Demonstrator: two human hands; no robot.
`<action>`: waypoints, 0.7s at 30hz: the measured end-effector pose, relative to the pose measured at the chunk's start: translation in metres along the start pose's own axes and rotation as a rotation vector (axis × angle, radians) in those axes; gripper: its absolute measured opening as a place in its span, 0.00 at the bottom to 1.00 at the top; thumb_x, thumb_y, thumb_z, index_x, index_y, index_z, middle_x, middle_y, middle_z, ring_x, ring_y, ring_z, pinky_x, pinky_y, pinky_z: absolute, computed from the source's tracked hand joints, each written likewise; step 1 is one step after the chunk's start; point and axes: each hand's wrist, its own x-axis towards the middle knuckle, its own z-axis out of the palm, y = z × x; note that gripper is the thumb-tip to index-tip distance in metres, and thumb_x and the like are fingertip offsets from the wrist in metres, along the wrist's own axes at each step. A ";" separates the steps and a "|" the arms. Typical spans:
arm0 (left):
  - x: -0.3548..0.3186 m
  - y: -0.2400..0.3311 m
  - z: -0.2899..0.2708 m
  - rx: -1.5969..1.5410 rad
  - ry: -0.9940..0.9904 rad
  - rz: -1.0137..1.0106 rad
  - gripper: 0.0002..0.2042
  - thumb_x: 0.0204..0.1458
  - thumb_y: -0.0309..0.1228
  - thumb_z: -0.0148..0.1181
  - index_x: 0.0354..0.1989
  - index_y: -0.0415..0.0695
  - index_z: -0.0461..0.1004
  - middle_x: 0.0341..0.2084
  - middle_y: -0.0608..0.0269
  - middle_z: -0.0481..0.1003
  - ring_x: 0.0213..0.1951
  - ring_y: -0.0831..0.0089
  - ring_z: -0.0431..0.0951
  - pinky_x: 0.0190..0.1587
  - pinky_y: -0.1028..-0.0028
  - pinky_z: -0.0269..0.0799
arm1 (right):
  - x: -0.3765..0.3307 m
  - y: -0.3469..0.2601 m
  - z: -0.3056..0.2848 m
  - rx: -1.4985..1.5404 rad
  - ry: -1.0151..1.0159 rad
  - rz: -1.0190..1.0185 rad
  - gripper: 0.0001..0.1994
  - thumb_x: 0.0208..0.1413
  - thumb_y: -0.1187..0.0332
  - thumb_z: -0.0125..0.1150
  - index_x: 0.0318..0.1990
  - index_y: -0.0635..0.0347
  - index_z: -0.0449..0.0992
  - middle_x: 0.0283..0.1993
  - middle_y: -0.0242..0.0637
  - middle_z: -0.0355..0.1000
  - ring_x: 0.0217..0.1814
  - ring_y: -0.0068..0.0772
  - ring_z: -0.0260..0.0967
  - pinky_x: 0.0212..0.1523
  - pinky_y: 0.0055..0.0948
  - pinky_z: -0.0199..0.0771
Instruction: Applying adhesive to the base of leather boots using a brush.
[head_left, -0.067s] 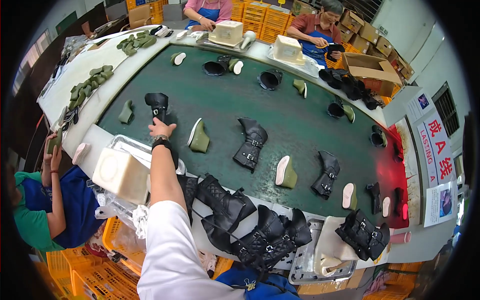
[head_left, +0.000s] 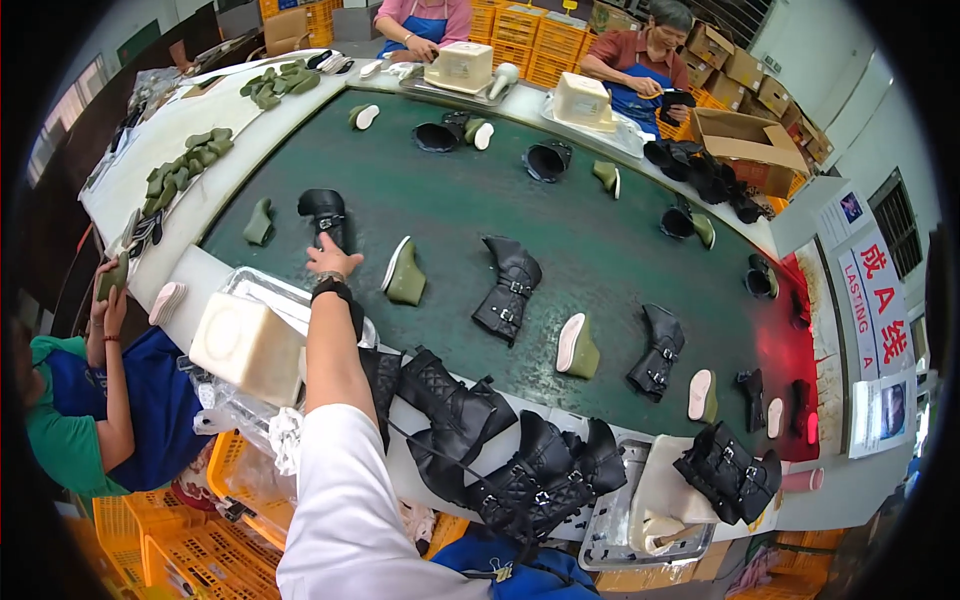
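My left hand (head_left: 334, 263), with a dark watch on the wrist and a white sleeve behind it, reaches far forward over the green conveyor belt (head_left: 450, 215). Its fingers are on the near end of a black boot (head_left: 324, 213) that lies on the belt, and the thumb sticks out to the right. A green shoe last with a white sole (head_left: 405, 274) lies just right of the hand. My right hand is out of the picture.
More black boots (head_left: 508, 285) and green lasts (head_left: 578, 347) are spread along the belt. A pile of black boots (head_left: 480, 440) and a cream block (head_left: 245, 345) sit at my edge. Other people work at the left (head_left: 100, 400) and the far side (head_left: 640, 55). Yellow crates stand below.
My left hand and the black boot have stayed together; the picture has shifted only slightly.
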 end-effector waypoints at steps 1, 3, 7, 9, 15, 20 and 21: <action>-0.001 -0.004 0.001 0.035 -0.037 0.046 0.47 0.33 0.47 0.68 0.63 0.52 0.46 0.57 0.43 0.51 0.58 0.44 0.54 0.59 0.55 0.51 | 0.005 -0.005 0.000 -0.024 -0.007 -0.045 0.10 0.53 0.64 0.50 0.32 0.57 0.77 0.32 0.44 0.75 0.34 0.37 0.71 0.36 0.36 0.72; -0.008 -0.001 -0.003 0.072 -0.090 0.146 0.43 0.34 0.44 0.66 0.60 0.49 0.51 0.55 0.42 0.54 0.58 0.45 0.54 0.59 0.55 0.50 | 0.016 -0.022 0.003 -0.068 -0.021 -0.143 0.10 0.53 0.64 0.50 0.32 0.56 0.77 0.32 0.45 0.75 0.34 0.37 0.72 0.37 0.35 0.71; -0.044 0.038 -0.029 0.137 -0.031 0.394 0.34 0.35 0.45 0.65 0.53 0.46 0.64 0.48 0.44 0.64 0.51 0.47 0.65 0.54 0.56 0.59 | 0.067 -0.066 0.008 -0.156 -0.078 -0.389 0.11 0.54 0.62 0.49 0.34 0.55 0.77 0.33 0.45 0.75 0.35 0.37 0.72 0.38 0.35 0.71; -0.067 0.042 -0.047 0.014 -0.078 0.526 0.30 0.37 0.42 0.61 0.52 0.45 0.66 0.50 0.45 0.62 0.52 0.47 0.62 0.54 0.58 0.59 | 0.088 -0.079 0.014 -0.192 -0.111 -0.510 0.11 0.54 0.62 0.49 0.35 0.55 0.78 0.34 0.45 0.75 0.35 0.37 0.72 0.38 0.35 0.71; -0.197 0.039 -0.107 -0.112 -0.079 0.960 0.31 0.40 0.42 0.62 0.53 0.40 0.64 0.46 0.46 0.68 0.49 0.51 0.66 0.53 0.61 0.61 | 0.143 -0.062 0.021 -0.255 -0.152 -0.807 0.13 0.55 0.60 0.49 0.37 0.53 0.78 0.35 0.46 0.75 0.37 0.37 0.72 0.40 0.35 0.71; -0.328 0.010 -0.127 -0.188 -0.309 1.214 0.29 0.44 0.36 0.61 0.55 0.40 0.61 0.52 0.45 0.64 0.55 0.53 0.62 0.57 0.66 0.58 | 0.163 0.002 0.031 -0.297 -0.174 -0.946 0.14 0.56 0.58 0.48 0.39 0.52 0.78 0.36 0.46 0.75 0.37 0.37 0.73 0.41 0.35 0.71; -0.355 0.001 -0.128 -0.167 -0.377 1.205 0.29 0.43 0.35 0.62 0.55 0.40 0.61 0.51 0.45 0.64 0.55 0.53 0.62 0.57 0.66 0.58 | 0.202 0.016 0.037 -0.298 -0.182 -0.924 0.14 0.56 0.58 0.48 0.39 0.52 0.78 0.36 0.46 0.75 0.37 0.37 0.73 0.41 0.35 0.71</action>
